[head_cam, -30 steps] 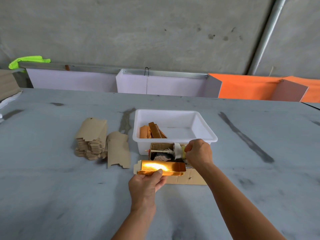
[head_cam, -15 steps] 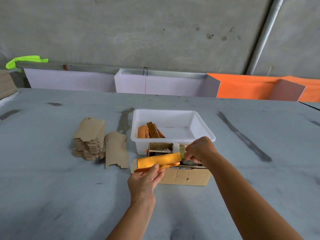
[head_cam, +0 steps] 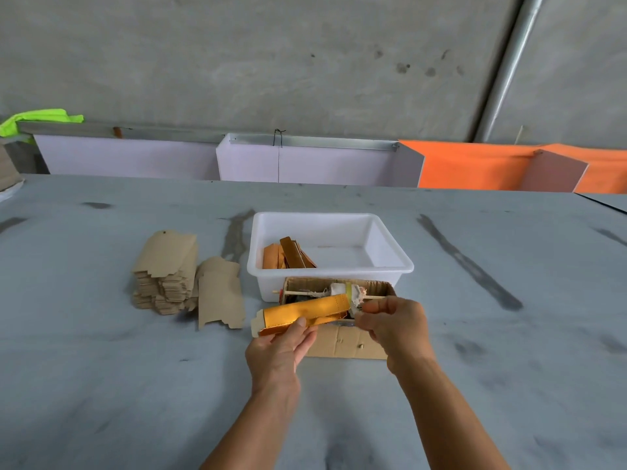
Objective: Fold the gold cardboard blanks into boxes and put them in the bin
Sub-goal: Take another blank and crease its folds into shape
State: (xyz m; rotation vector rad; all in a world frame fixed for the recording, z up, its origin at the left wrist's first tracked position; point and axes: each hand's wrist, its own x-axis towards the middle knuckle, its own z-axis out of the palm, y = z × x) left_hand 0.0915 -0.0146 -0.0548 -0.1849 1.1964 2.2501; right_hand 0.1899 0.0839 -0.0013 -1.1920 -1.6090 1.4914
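1. Since half a second ago the gold box (head_cam: 305, 312) has barely shifted; it stays tilted, while the right hand (head_cam: 395, 322) has moved a little lower and to the right of the box's end.
2. Compared with a second ago, the box no longer lies level with its shiny face flashing; its matte orange-gold side now faces up.
3. The left hand (head_cam: 280, 351) holds the box from below, thumb pressed on its near face and fingers curled behind it.
4. The right hand sits at the box's right end with fingers curled and fingertips pinched together; what they pinch cannot be made out.
5. The box is held above the worktop (head_cam: 101, 385), in front of the small cardboard box (head_cam: 349, 344) and the white bin (head_cam: 390, 266).
6. Its long axis runs left to right, the right end raised and angled away, the left end with a pale flap lower and nearer.
7. Folded gold boxes (head_cam: 288, 256) lie in the bin's left part.
8. A stack of flat blanks (head_cam: 166, 273) sits toward the worktop's left, with a loose blank (head_cam: 220, 293) just beside it.
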